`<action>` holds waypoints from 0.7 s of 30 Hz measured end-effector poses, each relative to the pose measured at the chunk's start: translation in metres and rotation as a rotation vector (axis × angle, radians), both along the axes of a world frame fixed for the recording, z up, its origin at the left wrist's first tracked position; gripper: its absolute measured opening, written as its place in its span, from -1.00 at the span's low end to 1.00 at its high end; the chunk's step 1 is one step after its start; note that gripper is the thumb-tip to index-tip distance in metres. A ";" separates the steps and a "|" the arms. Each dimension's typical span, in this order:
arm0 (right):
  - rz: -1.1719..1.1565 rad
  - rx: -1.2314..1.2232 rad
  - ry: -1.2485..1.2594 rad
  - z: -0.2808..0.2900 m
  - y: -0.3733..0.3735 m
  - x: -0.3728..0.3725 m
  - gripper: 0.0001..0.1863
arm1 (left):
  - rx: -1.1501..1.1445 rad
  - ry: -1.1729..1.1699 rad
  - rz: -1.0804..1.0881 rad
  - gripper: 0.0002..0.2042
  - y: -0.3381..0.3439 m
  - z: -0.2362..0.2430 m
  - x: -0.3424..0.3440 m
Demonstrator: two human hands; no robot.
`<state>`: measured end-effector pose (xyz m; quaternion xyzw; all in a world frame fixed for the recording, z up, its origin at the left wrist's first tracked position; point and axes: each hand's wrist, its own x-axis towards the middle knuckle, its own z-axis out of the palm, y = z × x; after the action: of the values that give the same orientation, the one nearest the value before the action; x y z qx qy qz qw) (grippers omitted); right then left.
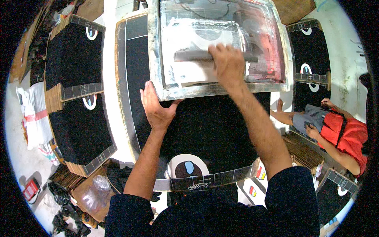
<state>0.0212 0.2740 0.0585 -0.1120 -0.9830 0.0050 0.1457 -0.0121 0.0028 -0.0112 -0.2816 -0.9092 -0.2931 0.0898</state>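
My right hand (229, 65) is closed round the middle of a dark squeegee (191, 55), which lies crosswise on a screen printing frame (221, 91). The hand is slightly blurred. White ink (183, 73) covers much of the mesh, and reddish stains run down its right side. At the frame's near left corner, my left hand (158, 104) grips the edge, fingers along the side and thumb along the near rail. Under the frame lies black fabric (209, 130) on a board, printed at the near end with a white and brown eye shape (187, 168) with a blue spot.
More boards with black fabric and printed eyes stand at left (77, 130) and right (310, 47). A person in a red top (343, 136) sits at the right. Plastic-wrapped bundles (37, 114), a cardboard box (92, 195) and black bags (59, 193) lie at the left.
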 end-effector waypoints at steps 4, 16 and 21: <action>-0.029 -0.140 -0.098 0.007 -0.032 0.045 -0.73 | 0.022 0.031 -0.006 0.15 0.000 -0.001 0.001; 0.026 -0.243 0.029 0.012 -0.023 0.050 -0.63 | 0.165 -0.035 -0.023 0.28 0.005 -0.002 0.002; 0.034 -0.188 0.132 0.023 -0.023 0.054 -0.67 | 0.573 -0.166 -0.064 0.29 0.007 -0.005 0.010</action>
<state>0.0751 0.2511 0.0810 -0.1079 -0.9681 0.1070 0.1990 -0.0019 0.0098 -0.0165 -0.2483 -0.7843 -0.5626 0.0819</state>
